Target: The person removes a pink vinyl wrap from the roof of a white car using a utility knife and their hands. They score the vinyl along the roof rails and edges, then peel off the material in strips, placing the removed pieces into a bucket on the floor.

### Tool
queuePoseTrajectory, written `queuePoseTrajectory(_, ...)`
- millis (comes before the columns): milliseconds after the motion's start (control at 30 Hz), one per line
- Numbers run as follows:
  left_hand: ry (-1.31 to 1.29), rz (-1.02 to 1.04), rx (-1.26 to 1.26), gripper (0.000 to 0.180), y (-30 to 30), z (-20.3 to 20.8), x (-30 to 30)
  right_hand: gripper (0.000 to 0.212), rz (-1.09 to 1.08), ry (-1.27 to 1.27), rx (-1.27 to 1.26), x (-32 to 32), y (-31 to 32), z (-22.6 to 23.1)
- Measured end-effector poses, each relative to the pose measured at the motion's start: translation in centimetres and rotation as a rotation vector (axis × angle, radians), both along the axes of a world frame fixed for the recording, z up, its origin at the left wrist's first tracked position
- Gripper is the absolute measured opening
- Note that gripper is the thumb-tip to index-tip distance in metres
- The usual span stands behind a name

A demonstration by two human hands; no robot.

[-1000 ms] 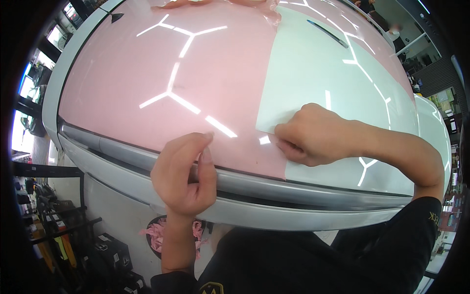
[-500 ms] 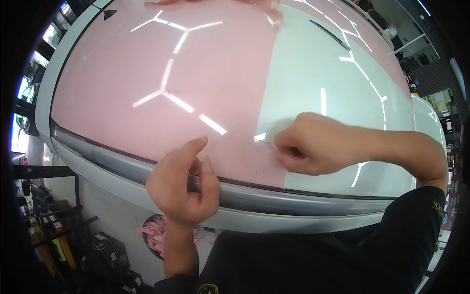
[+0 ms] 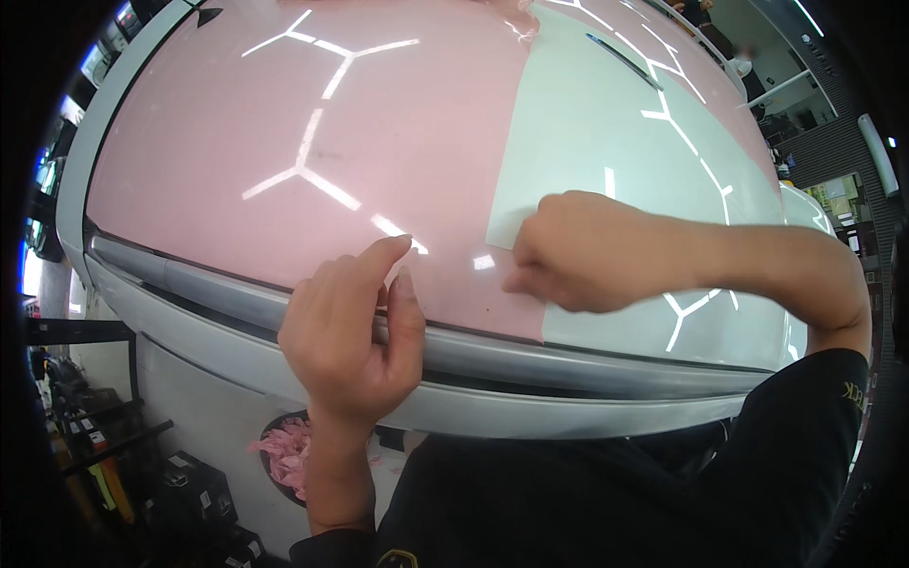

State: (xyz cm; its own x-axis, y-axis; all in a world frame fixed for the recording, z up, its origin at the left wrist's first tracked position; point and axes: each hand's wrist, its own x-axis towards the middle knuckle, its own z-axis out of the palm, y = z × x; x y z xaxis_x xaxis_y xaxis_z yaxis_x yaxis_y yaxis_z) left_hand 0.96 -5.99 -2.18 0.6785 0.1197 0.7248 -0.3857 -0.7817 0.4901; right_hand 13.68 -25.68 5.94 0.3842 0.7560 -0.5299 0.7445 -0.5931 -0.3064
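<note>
Glossy pink film point(image 3: 398, 123) covers much of a curved car roof. Bare pale, white-green paint point(image 3: 568, 123) shows to the right of the film's edge. At a step in that edge, my right hand point(image 3: 592, 254) is closed, its fingers pinched where the film runs beneath them. The fingertips are slightly smeared and mostly hidden. My left hand point(image 3: 350, 331) hovers above the near roof edge, thumb and forefinger apart, other fingers curled, with nothing visible in it. A slender dark pen-like tool point(image 3: 625, 62) with a blue end lies on the bare paint farther off.
A silver roof rail point(image 3: 568, 362) runs along the near side. Below, a dark bin point(image 3: 275, 478) holds crumpled pink scraps point(image 3: 287, 452). Black boxes point(image 3: 199, 483) stand at lower left. A black fin antenna point(image 3: 208, 16) rises at far left. Another person point(image 3: 696, 14) is at far right.
My right hand has moved slightly up and left along the film's step, its fingers still closed. My left hand keeps nearly the same pose. The whole view has shifted slightly.
</note>
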Motion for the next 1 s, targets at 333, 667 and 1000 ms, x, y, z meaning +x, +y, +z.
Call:
queuePoseTrajectory(333,0.123,0.034,-0.072,0.032,-0.3,0.2,-0.2,0.043,-0.087,0.442,0.244,1.2,-1.3,-2.2)
queuePoseTrajectory(667,0.206,-0.062,0.013,0.036,-1.2,1.0,0.8,0.04,-0.01,0.447,0.406,1.3,-1.1,-3.6)
queuePoseTrajectory(1000,0.688,-0.558,0.109,0.055,-0.6,6.7,5.2,0.04,-0.054,0.525,0.66,1.0,-1.9,-4.5)
